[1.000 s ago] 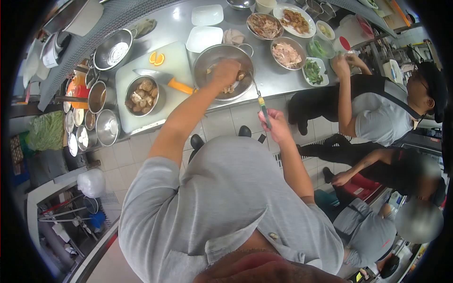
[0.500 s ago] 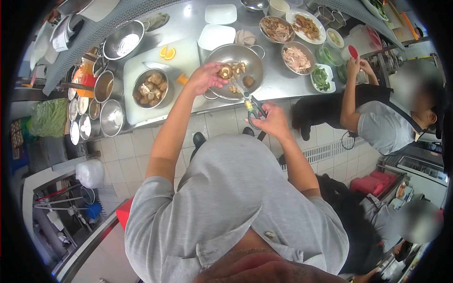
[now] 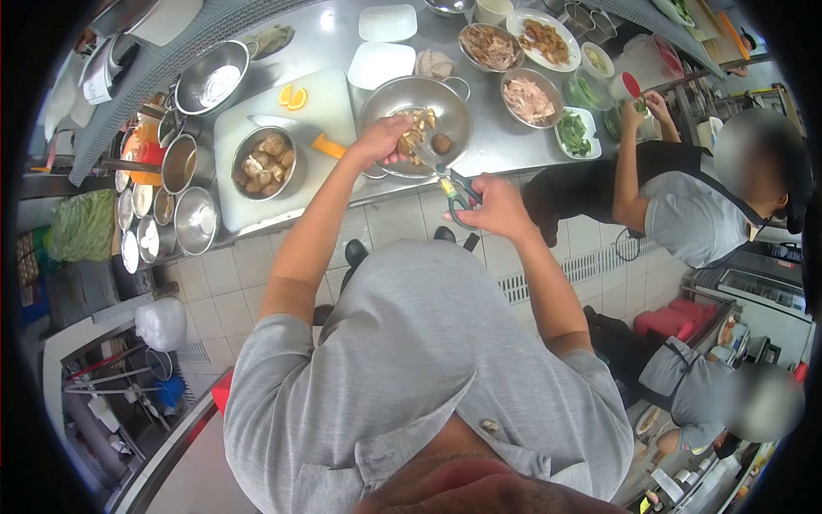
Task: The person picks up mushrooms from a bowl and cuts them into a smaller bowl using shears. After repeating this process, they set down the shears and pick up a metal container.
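Over the left side of a metal colander bowl (image 3: 458, 116), my left hand (image 3: 383, 141) is closed around a mushroom that its fingers partly cover. My right hand (image 3: 497, 206) grips dark-handled scissors (image 3: 454, 190), whose blades point into the bowl near my left fingers. Cut mushroom pieces (image 3: 422, 120) and one whole mushroom (image 3: 442, 144) lie in the bowl. To the left, a steel bowl of mushrooms (image 3: 267, 163) sits on a white cutting board (image 3: 330, 111), beside a knife with an orange handle (image 3: 328, 146) and two orange slices (image 3: 292, 96).
Bowls of shredded meat (image 3: 528, 100) and leafy greens (image 3: 574, 133) stand to the right. One co-worker (image 3: 685, 197) holds something green at the counter; another (image 3: 685, 385) is at the lower right. Steel pots (image 3: 196, 220) line the left end.
My left hand has turned and lowered toward the bowl, hiding more of the mushroom. The view has shifted slightly. The lower-right co-worker has changed posture.
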{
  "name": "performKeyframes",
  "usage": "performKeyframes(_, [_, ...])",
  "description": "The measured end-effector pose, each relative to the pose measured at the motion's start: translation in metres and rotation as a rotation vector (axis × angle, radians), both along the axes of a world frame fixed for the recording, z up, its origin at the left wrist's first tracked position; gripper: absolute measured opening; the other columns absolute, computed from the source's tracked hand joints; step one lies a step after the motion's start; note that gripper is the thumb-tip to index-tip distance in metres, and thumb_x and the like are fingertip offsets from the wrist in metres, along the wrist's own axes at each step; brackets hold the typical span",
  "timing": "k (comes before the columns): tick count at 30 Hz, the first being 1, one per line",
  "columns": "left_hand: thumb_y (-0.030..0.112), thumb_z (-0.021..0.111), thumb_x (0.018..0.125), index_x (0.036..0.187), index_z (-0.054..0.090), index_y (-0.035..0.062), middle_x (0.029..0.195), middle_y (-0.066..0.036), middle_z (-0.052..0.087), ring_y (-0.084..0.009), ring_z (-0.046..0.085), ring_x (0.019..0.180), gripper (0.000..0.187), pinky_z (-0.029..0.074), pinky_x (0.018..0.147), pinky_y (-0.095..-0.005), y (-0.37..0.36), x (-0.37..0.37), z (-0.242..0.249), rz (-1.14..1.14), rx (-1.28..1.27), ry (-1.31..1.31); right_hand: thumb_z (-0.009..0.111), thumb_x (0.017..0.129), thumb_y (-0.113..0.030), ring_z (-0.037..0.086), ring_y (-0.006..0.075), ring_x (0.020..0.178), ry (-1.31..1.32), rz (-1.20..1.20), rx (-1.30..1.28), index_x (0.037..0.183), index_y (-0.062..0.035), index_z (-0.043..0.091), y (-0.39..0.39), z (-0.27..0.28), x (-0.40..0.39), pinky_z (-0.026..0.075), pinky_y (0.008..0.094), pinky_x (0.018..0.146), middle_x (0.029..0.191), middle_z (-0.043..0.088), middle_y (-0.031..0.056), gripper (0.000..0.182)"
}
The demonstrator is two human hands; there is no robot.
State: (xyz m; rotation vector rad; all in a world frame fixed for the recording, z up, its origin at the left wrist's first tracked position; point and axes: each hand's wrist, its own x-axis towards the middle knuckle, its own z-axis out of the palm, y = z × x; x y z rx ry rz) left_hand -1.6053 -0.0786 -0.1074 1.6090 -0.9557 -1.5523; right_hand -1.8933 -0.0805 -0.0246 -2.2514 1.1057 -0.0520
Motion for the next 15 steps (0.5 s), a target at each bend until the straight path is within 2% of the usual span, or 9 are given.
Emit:
performKeyframes(4, [0.056, 0.048, 0.104, 0.114, 0.064, 0.002, 0.066, -0.001, 0.06, -0.0081, 0.053, 0.048, 0.057, 0.038, 0.04, -0.0234, -0.004, -0.005, -0.009, 0.031, 0.006, -0.091, 0.089, 0.07, -0.043, 0.052, 0.022, 0.052, 0.006, -0.08, 0.207, 0.061, -0.0004, 0.058, 0.002, -0.011, 0.004, 0.043, 0.0398, 0.054, 0.055, 0.055, 0.0098, 0.053])
performKeyframes(7, [0.054, 0.046, 0.104, 0.116, 0.065, 0.0007, 0.063, -0.001, 0.057, -0.0096, 0.054, 0.048, 0.057, 0.038, 0.041, -0.0251, -0.004, -0.001, -0.015, 0.01, 0.032, -0.129, 0.088, 0.074, -0.037, 0.044, 0.0158, 0.05, -0.128, -0.133, 0.325, 0.059, -0.0011, 0.058, 0.006, -0.029, 0.005, 0.039, 0.0359, 0.051, 0.051, 0.049, 0.0059, 0.049])
performKeyframes(9, [0.053, 0.047, 0.104, 0.114, 0.066, 0.0007, 0.063, -0.002, 0.057, -0.0092, 0.054, 0.048, 0.057, 0.039, 0.041, -0.025, -0.002, 0.0, -0.013, -0.006, 0.066, -0.137, 0.088, 0.076, -0.034, 0.044, 0.0127, 0.052, -0.154, -0.14, 0.334, 0.061, -0.0019, 0.06, 0.006, -0.043, 0.005, 0.038, 0.0331, 0.051, 0.053, 0.05, 0.0032, 0.045])
performKeyframes(12, [0.051, 0.051, 0.104, 0.12, 0.061, 0.0035, 0.075, -0.001, 0.062, -0.0073, 0.055, 0.052, 0.051, 0.041, 0.042, -0.0218, 0.001, 0.004, -0.003, -0.105, 0.048, -0.094, 0.089, 0.076, -0.034, 0.044, 0.0104, 0.054, -0.277, -0.203, 0.437, 0.065, -0.0027, 0.062, 0.01, -0.054, 0.001, 0.037, 0.0303, 0.051, 0.057, 0.053, -0.0007, 0.043])
performKeyframes(15, [0.035, 0.056, 0.104, 0.13, 0.057, 0.0035, 0.085, -0.004, 0.066, -0.0074, 0.06, 0.061, 0.041, 0.047, 0.049, -0.0211, 0.007, 0.014, 0.0, -0.087, 0.0, 0.02, 0.089, 0.076, -0.038, 0.046, 0.0095, 0.059, -0.325, -0.255, 0.537, 0.072, -0.0031, 0.065, 0.015, -0.057, -0.007, 0.038, 0.0291, 0.055, 0.063, 0.056, -0.0027, 0.043])
